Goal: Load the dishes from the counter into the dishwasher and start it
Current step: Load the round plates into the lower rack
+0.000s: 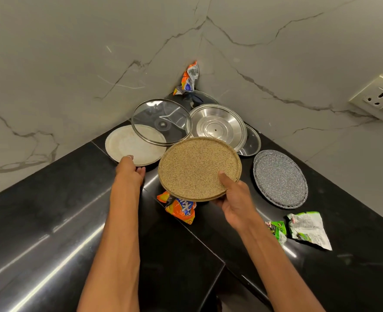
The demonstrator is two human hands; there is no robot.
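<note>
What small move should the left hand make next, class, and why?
Probably pinch the white plate's near rim and slide it towards the person. The left hand touches that rim, the right hand is busy holding the tan plate, and the glass lid overlaps the white plate's far side, so lifting straight up might tip the lid.

You look into a corner where two pale marble walls [73, 64] with thin dark veins meet. A shiny black stone counter [50, 221] runs along both walls, and bright streaks of light shine on it. On the right wall you see a white wall socket [377, 99] with a small red light.
</note>
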